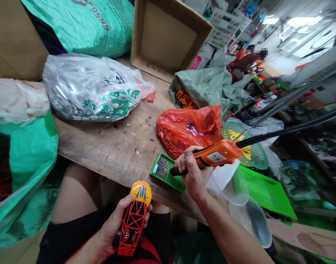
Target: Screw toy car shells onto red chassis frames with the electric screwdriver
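Observation:
My left hand [113, 223] is closed around a toy car [133, 225] with a yellow front and a red lattice frame, held over my lap. In my right hand [191, 170] is an orange electric screwdriver [214, 154], gripped at its black-banded end. A black cable and a coiled spring run from its far end to the upper right. The tip of the screwdriver hangs over a green basket [172, 185] on the table edge. Small dark screws [164, 167] fill the left part of that basket.
A red plastic bag [176, 128] of shiny parts lies behind the basket. A clear bag [82, 88] of silvery parts lies left. A cardboard box [168, 36] stands at the back. Right are a green tray [269, 190] and a clear tub [252, 216]. People work far off.

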The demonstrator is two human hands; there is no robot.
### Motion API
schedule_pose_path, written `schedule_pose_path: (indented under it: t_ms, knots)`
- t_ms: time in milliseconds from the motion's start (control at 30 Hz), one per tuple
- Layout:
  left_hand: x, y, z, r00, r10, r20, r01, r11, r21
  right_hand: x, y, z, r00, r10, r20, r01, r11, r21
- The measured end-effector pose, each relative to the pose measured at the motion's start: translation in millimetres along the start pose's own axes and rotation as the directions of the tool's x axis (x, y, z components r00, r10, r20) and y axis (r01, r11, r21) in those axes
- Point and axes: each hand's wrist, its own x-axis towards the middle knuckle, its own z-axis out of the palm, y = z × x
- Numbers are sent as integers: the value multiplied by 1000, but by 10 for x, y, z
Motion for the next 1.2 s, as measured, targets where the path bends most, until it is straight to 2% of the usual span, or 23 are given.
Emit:
schedule_pose_path:
  t_ms: [200, 500, 867, 1033, 1200]
  knots:
    - [4, 1, -13, 1000, -11, -2, 11, 1000, -3, 21, -72, 5, 998, -52, 36, 51, 999, 11]
    - [-20, 27, 59, 1000, -15, -2, 15, 1000, 3, 108, -153, 71, 999, -19, 36, 21, 997, -74]
    - [-10, -3, 11, 999, 3, 35, -2, 1000, -20, 269, -442, 96, 953, 14, 302, 73, 958, -276]
    - [-11, 8, 44, 999, 21, 26, -21, 1000, -1, 263, -367, 20, 919, 133, 372, -53, 974, -219]
    - [-23, 35, 54, 999, 27, 25, -28, 999, 21, 244, -169, -111, 907, 127, 402, -18, 964, -265]
